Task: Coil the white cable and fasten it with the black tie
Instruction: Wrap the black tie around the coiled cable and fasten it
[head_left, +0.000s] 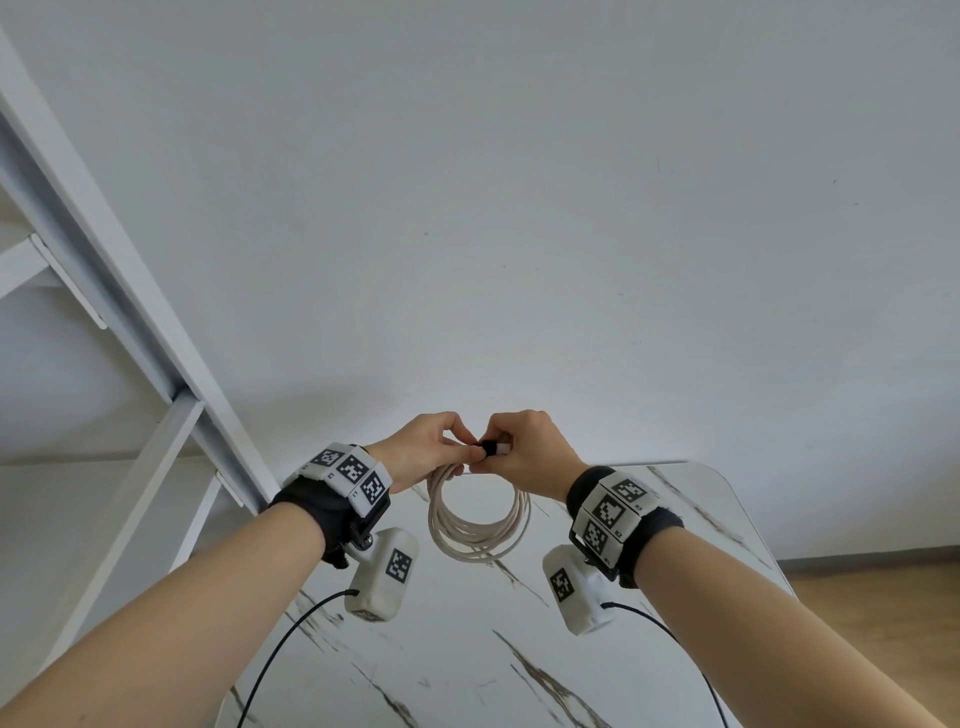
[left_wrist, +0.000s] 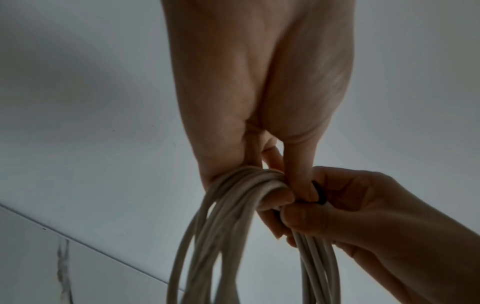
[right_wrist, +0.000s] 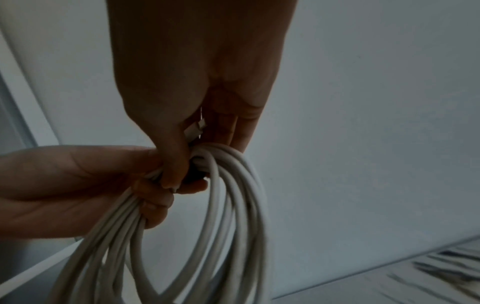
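Both forearms reach forward and meet above the far part of the counter (head_left: 675, 597). The left hand (head_left: 421, 449) curls its grip round the top of the white cable (head_left: 478, 525), whose coil hangs below. The right hand (head_left: 524, 449) pinches the black tie (head_left: 489, 448) at the same spot, knuckles up.

One coiled cable (head_left: 478, 525), one tie (head_left: 489, 447), two hands.

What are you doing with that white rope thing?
A person is bundling a white cable, already wound into loops that hang above the marble table. The left hand grips the top of the coil, while the right hand pinches the black tie there. Whether the tie is fastened yet is hidden.
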